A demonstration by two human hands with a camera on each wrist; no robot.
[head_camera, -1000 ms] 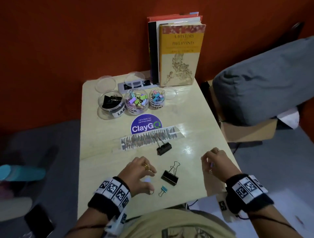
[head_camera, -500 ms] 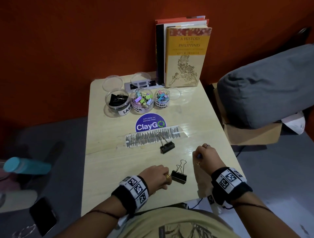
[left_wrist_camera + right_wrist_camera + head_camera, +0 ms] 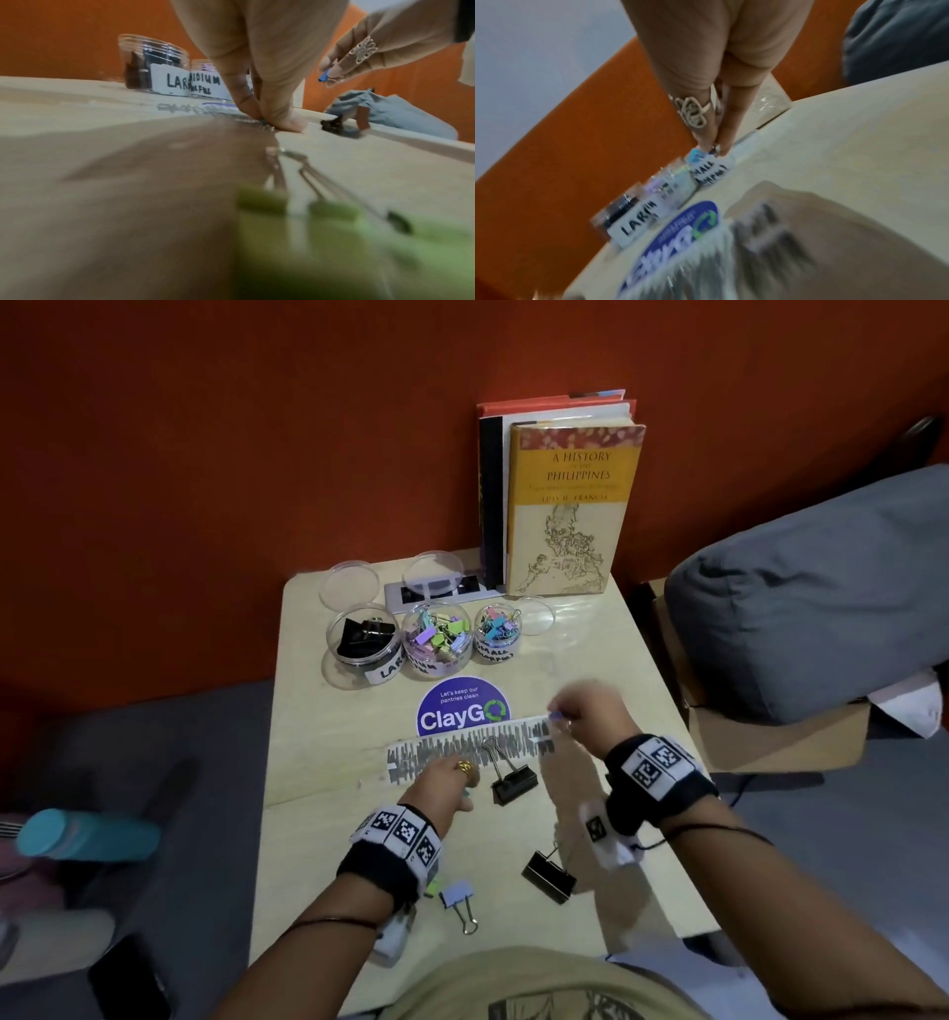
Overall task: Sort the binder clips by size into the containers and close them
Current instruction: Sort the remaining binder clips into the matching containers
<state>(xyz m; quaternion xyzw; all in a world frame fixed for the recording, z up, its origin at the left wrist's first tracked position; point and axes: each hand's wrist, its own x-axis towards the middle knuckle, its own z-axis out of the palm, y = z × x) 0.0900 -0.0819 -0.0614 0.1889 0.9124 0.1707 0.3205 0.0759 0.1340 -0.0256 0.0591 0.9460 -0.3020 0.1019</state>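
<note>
3 open clear jars of sorted clips, 2 black clips and lilac clip loose on table

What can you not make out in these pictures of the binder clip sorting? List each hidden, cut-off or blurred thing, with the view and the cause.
- Left hand, head view: what its fingertips pinch against the table is hidden under the hand.
- Medium jar label, left wrist view: the fingers cover its right part.
- Green clip, left wrist view: too close, out of focus.
- Small blue clip in the right hand, right wrist view: motion blur hides its shape.
</note>
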